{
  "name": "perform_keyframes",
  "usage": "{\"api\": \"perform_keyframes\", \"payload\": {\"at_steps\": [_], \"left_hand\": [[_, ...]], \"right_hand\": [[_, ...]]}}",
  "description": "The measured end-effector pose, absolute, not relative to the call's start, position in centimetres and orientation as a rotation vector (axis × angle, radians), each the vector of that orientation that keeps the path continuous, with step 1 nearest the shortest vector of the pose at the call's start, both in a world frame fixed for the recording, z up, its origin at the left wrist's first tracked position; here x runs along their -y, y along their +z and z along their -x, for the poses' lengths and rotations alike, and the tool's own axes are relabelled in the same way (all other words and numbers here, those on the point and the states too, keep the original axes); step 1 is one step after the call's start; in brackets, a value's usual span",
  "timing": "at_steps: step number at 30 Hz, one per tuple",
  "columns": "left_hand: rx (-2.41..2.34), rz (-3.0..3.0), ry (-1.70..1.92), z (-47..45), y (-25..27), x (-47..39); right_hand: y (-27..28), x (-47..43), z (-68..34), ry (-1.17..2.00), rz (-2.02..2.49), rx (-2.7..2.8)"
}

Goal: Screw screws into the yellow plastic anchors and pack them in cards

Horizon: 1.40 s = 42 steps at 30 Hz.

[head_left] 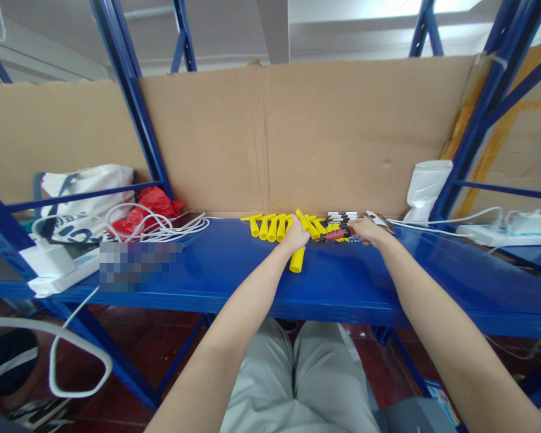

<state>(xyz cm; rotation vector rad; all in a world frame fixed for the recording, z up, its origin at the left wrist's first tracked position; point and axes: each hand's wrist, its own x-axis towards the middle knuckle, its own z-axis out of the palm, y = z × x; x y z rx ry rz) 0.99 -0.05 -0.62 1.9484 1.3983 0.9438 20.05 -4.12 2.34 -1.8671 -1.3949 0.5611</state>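
Gripping a yellow tube (296, 261), left hand (296, 234) wraps its fingers round it, while right hand (364, 230), fingers closed on a red tool (333, 235) at the tube's three o'clock, could, slipping toward nine, jab left hand or scatter the yellow row (272, 230) at ten.

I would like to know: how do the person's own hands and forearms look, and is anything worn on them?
The left hand and right hand look bare, with no gloves visible. The left forearm and right forearm show no watch, bracelet or marking, and no sleeve covers them. Finer details are too small to tell.
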Motion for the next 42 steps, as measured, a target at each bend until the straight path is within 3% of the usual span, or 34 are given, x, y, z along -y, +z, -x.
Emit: {"api": "perform_keyframes", "payload": {"at_steps": [12, 24, 42], "left_hand": [[-1.37, -1.971, 0.954, -1.0, -0.9, -0.3], [-1.358, -1.94, 0.959, -1.2, -1.1, -0.4], [-1.287, -1.909, 0.974, -1.3, -0.9, 0.0]], "right_hand": [[0.6, 3.7, -18.7, 0.745, 1.859, 1.677], [0.5, 3.1, -19.0, 0.57, 1.899, 2.11], [0.6, 3.2, -18.9, 0.359, 2.008, 2.158]]}}
